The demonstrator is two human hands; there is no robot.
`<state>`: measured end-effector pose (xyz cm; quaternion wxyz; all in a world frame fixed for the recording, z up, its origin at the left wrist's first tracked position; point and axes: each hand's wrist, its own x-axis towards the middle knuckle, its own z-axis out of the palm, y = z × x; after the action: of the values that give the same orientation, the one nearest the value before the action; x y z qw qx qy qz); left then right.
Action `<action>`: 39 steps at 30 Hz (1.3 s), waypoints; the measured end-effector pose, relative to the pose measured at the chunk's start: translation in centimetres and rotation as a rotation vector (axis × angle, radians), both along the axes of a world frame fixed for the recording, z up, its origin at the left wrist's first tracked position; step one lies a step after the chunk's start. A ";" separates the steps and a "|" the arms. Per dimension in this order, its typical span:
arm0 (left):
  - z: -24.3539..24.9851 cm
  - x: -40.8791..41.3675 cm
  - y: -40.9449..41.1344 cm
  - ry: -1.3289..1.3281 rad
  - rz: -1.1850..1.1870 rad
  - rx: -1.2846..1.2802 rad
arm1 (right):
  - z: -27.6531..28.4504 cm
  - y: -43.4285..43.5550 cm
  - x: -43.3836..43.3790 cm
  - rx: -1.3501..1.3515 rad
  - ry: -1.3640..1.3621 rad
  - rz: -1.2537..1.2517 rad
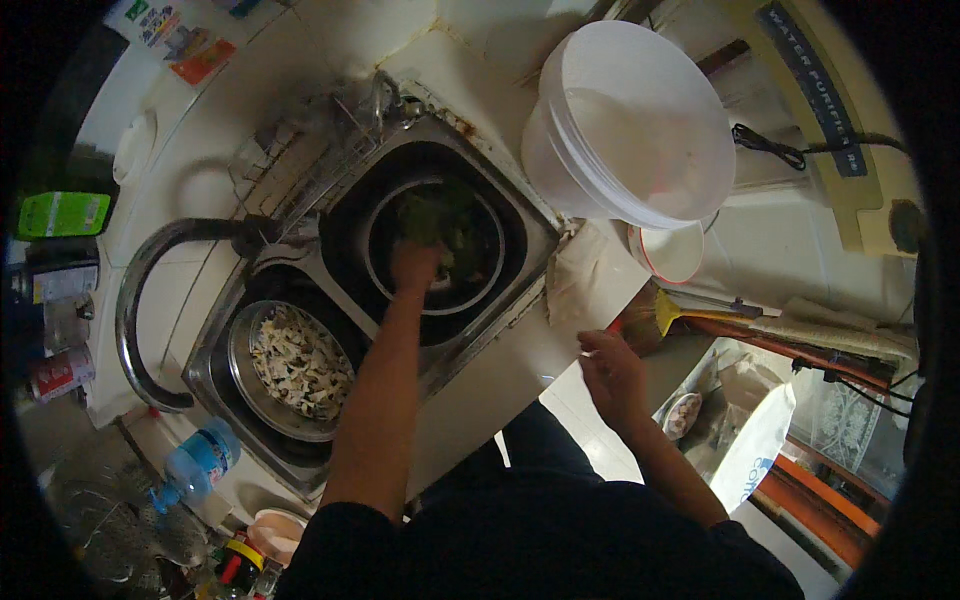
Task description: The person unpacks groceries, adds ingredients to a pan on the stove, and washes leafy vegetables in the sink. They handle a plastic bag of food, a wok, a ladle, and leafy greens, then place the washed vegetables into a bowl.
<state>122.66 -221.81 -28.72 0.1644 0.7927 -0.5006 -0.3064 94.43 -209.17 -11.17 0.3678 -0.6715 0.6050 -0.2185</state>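
Note:
My left hand (417, 266) reaches into a round metal basin (495, 281) in the upper bowl of a double sink (525, 247). Leafy greens (442, 217) lie at its fingers, dim in shadow; whether the fingers grip them is not plain. Over the counter's front edge, my right hand (611, 371) is raised with bent fingers, and nothing is seen in it. In the lower sink bowl, a steel bowl (244, 375) holds chopped pale pieces of food (300, 364), perhaps mushrooms.
A curved faucet (131, 322) arches at the left, near a blue-labelled plastic bottle (199, 461). A large white plastic bucket (547, 150) stands beyond the sink, beside a red-rimmed bowl (671, 255) and a cloth (574, 274). A wire rack (300, 180) borders the sink; a broom (652, 311) is at the right.

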 end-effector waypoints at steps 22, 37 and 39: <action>11.5 0.7 8.8 1.324 0.489 -0.221 | -1.7 -8.1 14.0 -0.059 -0.216 0.159; 6.4 1.9 9.1 2.106 0.465 -0.342 | -3.9 -8.6 10.9 0.585 -1.089 -0.330; 6.5 2.1 8.8 2.152 0.372 -0.317 | -3.9 -8.7 10.4 0.698 -1.037 -0.198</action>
<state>124.71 -213.05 -22.24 0.6576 0.1450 -0.0023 -0.7393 104.85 -217.88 -15.09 0.7887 -0.2596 0.4430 -0.3380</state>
